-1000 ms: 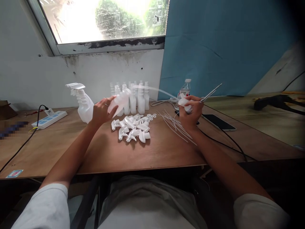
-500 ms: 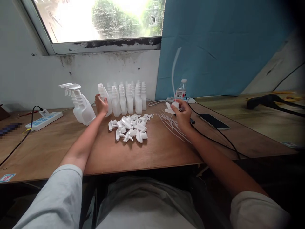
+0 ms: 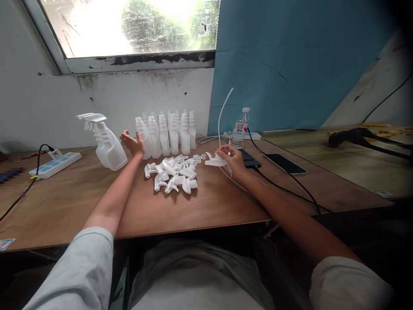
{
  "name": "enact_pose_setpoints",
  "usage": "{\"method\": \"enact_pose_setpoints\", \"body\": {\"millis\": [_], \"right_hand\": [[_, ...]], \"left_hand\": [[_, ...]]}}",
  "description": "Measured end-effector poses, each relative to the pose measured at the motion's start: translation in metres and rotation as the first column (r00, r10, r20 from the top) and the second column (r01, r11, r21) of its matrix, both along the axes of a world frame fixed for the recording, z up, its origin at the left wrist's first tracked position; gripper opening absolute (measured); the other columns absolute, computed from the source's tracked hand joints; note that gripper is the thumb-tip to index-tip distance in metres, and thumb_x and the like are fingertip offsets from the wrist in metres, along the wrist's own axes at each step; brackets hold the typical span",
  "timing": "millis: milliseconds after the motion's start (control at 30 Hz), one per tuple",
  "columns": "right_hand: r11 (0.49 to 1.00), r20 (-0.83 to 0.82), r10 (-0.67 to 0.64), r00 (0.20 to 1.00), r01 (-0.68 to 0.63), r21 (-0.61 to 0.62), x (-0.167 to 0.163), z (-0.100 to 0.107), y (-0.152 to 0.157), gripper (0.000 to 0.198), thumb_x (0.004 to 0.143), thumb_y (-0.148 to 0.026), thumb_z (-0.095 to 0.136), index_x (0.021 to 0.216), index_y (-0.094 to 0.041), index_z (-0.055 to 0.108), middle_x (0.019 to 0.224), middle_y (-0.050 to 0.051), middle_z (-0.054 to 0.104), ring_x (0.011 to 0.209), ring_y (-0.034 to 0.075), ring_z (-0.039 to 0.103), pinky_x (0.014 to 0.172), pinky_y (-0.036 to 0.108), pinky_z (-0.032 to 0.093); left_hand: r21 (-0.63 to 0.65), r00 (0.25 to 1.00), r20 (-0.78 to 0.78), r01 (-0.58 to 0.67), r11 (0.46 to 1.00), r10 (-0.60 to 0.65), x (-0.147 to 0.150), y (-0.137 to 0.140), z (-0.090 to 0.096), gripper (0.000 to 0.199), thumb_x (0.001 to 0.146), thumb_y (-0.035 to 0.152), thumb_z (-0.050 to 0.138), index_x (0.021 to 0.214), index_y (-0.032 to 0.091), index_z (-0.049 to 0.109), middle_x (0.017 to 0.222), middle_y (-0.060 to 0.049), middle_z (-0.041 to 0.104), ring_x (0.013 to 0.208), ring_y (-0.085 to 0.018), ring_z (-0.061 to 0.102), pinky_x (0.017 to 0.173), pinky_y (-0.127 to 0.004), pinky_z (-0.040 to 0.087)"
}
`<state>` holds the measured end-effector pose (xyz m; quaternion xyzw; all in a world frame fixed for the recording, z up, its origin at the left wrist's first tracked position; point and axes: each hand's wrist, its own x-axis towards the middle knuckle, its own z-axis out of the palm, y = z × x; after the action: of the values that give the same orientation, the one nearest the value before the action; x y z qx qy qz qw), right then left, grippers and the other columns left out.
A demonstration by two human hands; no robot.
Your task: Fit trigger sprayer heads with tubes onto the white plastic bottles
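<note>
My left hand is open beside a white spray bottle at the near left of the bottle group, its thumb up and fingers apart. I cannot tell whether it touches that bottle. My right hand is closed on a white trigger sprayer head, which points left. From the head a thin white tube rises in a curve. Between my hands lies a heap of white sprayer heads, with small white rings at its back right. Several loose tubes lie under my right hand.
Rows of open white bottles stand by the wall. Bottles with sprayer heads stand to the left, near a power strip. A clear water bottle, a dark phone and black cables are at right.
My left hand has let go of the bottle, which now stands against the others. My right hand has moved left with the sprayer head, tilting it; its tube is still upright.
</note>
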<state>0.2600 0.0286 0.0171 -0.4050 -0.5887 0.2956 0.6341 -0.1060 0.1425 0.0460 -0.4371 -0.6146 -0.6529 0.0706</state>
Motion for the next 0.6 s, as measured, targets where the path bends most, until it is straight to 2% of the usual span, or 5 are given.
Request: {"method": "enact_pose_setpoints", "body": {"millis": [100,167,300,467,600], "right_hand": [[0.981,-0.07,0.168,0.983,-0.173,-0.084,-0.007,0.004,-0.01,0.025,0.069,-0.036,0.077,0.074,-0.021,0.057,0.071,0.0,0.069,0.064,0.014,0.058,0.06,0.026,0.044],[0.927,-0.174,0.311,0.934,-0.338,-0.16,-0.012,0.009,-0.018,0.028,0.065,-0.033,0.08,0.072,-0.02,0.056,0.075,0.0,0.071,0.067,0.015,0.061,0.06,0.026,0.047],[0.78,-0.331,0.523,0.785,-0.598,-0.186,-0.026,0.02,-0.031,0.034,0.064,-0.031,0.083,0.067,-0.019,0.051,0.085,0.003,0.073,0.074,0.017,0.065,0.06,0.027,0.053],[0.688,-0.361,0.638,0.68,-0.714,-0.13,-0.054,0.02,-0.04,0.036,0.075,-0.038,0.078,0.07,-0.02,0.048,0.091,0.002,0.071,0.073,0.015,0.064,0.058,0.027,0.055],[0.755,-0.071,0.65,0.757,-0.653,-0.059,-0.07,0.017,-0.048,0.032,0.082,-0.045,0.07,0.073,-0.019,0.054,0.095,0.004,0.066,0.083,0.017,0.064,0.067,0.03,0.054]], "left_hand": [[0.164,0.976,-0.078,0.213,0.963,-0.203,0.012,-0.03,0.004,0.022,0.093,0.024,0.052,0.109,0.019,0.039,0.121,-0.012,0.048,0.105,-0.02,0.055,0.096,-0.037,0.045],[0.182,0.891,-0.11,0.453,0.873,-0.44,0.031,-0.061,0.003,0.024,0.091,0.028,0.056,0.105,0.022,0.037,0.115,-0.008,0.049,0.092,-0.015,0.056,0.081,-0.03,0.049],[0.038,0.472,0.043,0.88,0.474,-0.88,0.08,-0.138,-0.011,0.039,0.087,0.049,0.062,0.104,0.026,0.035,0.097,-0.001,0.051,0.063,-0.007,0.05,0.052,-0.02,0.042],[-0.106,0.094,0.428,0.993,0.053,-0.899,0.115,-0.196,-0.033,0.058,0.077,0.066,0.064,0.105,0.021,0.041,0.083,0.001,0.056,0.052,-0.007,0.052,0.041,-0.018,0.039],[-0.178,0.061,0.488,0.983,-0.031,-0.871,0.118,-0.201,-0.034,0.056,0.083,0.07,0.053,0.082,0.014,0.053,0.06,-0.002,0.058,0.046,-0.011,0.054,0.042,-0.021,0.04]]}}
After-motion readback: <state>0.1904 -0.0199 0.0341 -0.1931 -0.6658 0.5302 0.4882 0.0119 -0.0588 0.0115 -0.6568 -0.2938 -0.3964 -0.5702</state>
